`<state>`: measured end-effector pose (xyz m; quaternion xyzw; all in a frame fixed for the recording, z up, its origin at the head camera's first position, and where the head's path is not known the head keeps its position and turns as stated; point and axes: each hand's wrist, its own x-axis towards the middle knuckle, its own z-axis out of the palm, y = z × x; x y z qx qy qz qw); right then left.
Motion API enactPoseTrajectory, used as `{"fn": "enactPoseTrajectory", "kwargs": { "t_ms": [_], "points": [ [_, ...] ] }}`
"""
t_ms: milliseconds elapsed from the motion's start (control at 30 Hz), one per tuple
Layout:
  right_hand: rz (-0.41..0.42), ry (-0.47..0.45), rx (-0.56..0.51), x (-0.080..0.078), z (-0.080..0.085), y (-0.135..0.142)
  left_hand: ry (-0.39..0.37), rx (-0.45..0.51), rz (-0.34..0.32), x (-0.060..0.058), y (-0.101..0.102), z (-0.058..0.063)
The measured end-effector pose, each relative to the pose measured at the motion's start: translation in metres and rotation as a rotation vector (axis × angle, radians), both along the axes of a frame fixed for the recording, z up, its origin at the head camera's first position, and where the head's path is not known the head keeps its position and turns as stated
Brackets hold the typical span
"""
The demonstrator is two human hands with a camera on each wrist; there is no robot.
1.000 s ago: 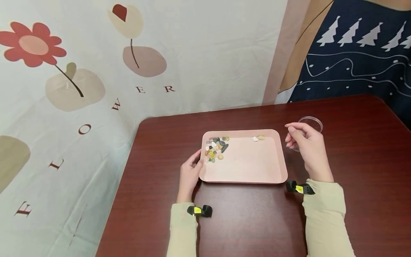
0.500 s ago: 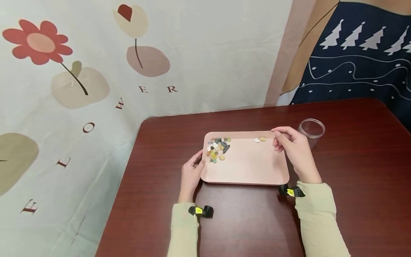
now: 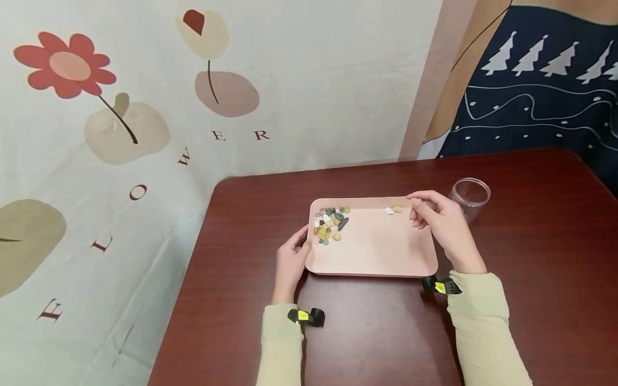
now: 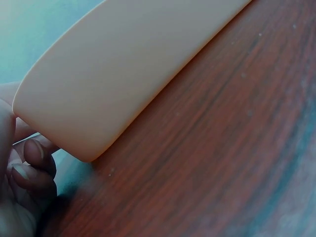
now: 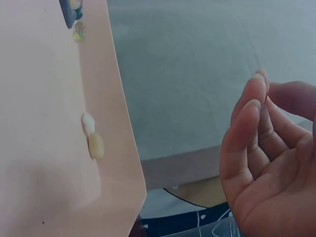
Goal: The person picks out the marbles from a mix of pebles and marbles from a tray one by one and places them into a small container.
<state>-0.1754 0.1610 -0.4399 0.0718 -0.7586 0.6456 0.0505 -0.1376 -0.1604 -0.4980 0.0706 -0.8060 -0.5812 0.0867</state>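
Observation:
My left hand [image 3: 292, 264] grips the left rim of a shallow pink tray [image 3: 376, 252], thumb at the edge; in the left wrist view its fingers [image 4: 37, 180] curl beside the tray's corner. Small polished stones [image 3: 329, 222] in mixed colours are grouped at the tray's left side. Toward the far right corner lie a white stone [image 5: 88, 123] and a tan stone [image 5: 97, 145], side by side. Over the tray's right edge is my right hand [image 3: 441, 225], fingers bent and thumb tip meeting the fingertips, nothing showing between them.
A clear round jar [image 3: 470, 195] stands just beyond the right hand, partly hidden by it. The dark reddish wooden table [image 3: 367, 332] carries everything. A printed cloth [image 3: 309, 80] hangs along the table's far edge.
My right hand has moved left from over the jar to the tray's right edge, uncovering most of the jar. My left hand stays on the tray, and the stones lie as before.

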Motion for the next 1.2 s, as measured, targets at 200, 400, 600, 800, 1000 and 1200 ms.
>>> {"fn": "enactPoseTrajectory", "kwargs": {
  "t_ms": [200,400,600,800,1000,1200],
  "points": [
    [-0.001,-0.012,0.047,0.004,0.008,-0.005,0.001,0.002,-0.009,0.000,-0.001,0.001],
    [0.003,-0.062,0.152,0.010,0.029,-0.014,-0.018,0.017,-0.015,0.001,-0.001,0.001],
    [0.068,-0.079,0.252,0.002,0.029,-0.020,-0.020,0.030,0.021,0.002,-0.003,0.002],
    [0.153,-0.096,0.370,-0.004,0.025,-0.026,-0.041,-0.045,0.030,0.002,-0.003,0.001],
    [0.198,-0.098,0.411,-0.006,0.027,-0.030,-0.045,-0.068,0.023,0.003,-0.003,0.000],
    [0.211,-0.077,0.486,-0.005,0.037,-0.031,-0.048,-0.068,0.022,0.001,-0.002,0.001]
  ]
}}
